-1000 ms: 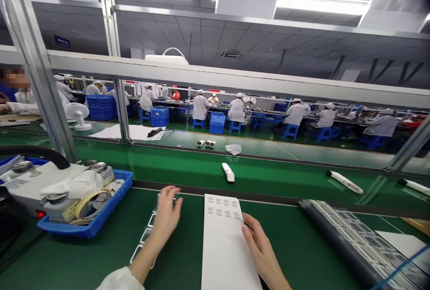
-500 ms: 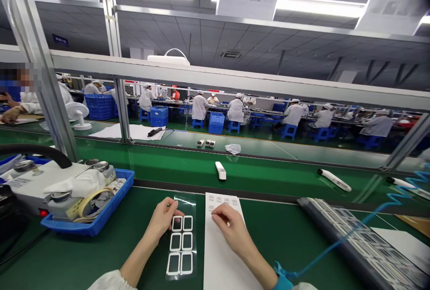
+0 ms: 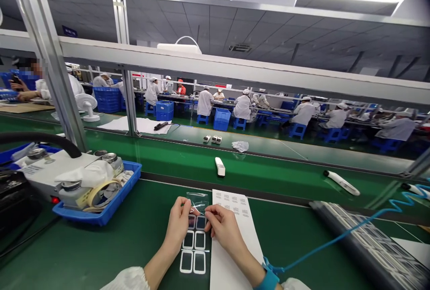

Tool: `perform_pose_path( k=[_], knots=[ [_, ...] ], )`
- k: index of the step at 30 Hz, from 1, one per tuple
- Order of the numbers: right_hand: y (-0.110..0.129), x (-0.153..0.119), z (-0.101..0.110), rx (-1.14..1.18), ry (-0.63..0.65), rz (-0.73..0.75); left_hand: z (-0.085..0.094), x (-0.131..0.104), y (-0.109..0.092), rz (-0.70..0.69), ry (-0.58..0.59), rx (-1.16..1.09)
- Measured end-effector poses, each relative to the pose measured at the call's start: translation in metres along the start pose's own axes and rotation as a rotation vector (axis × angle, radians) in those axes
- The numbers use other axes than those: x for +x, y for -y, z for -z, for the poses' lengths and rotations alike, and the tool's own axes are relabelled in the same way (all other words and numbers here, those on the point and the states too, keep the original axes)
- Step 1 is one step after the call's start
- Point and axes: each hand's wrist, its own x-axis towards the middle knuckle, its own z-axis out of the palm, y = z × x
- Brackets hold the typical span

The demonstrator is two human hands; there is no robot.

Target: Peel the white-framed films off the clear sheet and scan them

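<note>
Pinching a clear film [image 3: 197, 198] between both hands, above a dark green table [image 3: 134, 236]. Left hand [image 3: 178, 221]: thumb and forefinger closed on the film's left edge, near its upper end. Right hand [image 3: 225, 226]: fingertips drawn together at the right edge, level with the left; exact contact there is hard to make out, given the glare on the film. Film lies lengthwise in front of the wearer, carrying white rounded frames [image 3: 199, 240] in two columns of three; the top pair is partly covered by the fingers. Blue band [image 3: 268, 277] on the right wrist, with a blue cord [image 3: 322, 243] running off to the right, coiled at its far end. White sheet [image 3: 223, 270] just right of the film, under the right hand, small printed marks at its top. Farther left: blue tray [image 3: 117, 199] holding lidded bottles and a tape roll [image 3: 96, 191], beside a pale machine [image 3: 36, 171] with a red light. Farther right: long dark rack [image 3: 366, 238] filled with more frames. Beyond the table edge: white handheld device [image 3: 220, 167] on a green strip, a second one to its right. Background: crumpled plastic bag [image 3: 240, 146], small fan [image 3: 86, 103], seated people in white coats.
</note>
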Motion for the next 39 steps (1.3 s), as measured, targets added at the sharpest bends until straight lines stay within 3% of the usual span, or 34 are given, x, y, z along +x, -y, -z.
perform_pose_path(
  k=[10,19,25,30,34,39],
  knots=[
    [-0.001,-0.003,-0.004,-0.027,0.015,0.058,-0.001,0.002,0.003,0.070,-0.052,-0.119],
    [0.001,-0.005,-0.004,-0.065,0.046,0.057,-0.002,-0.003,-0.003,0.053,-0.064,-0.132],
    [0.007,-0.008,-0.002,-0.270,0.009,0.272,-0.003,-0.004,-0.005,0.101,-0.053,-0.170],
    [0.018,-0.016,-0.001,-0.253,0.061,0.387,0.006,0.005,-0.006,0.148,-0.094,-0.181],
    [0.022,-0.009,0.007,-0.175,-0.103,0.460,0.014,0.009,-0.011,0.118,-0.089,-0.121],
    [0.019,0.004,0.015,-0.125,-0.287,0.455,0.009,0.004,-0.016,0.064,-0.011,-0.026]
  ],
)
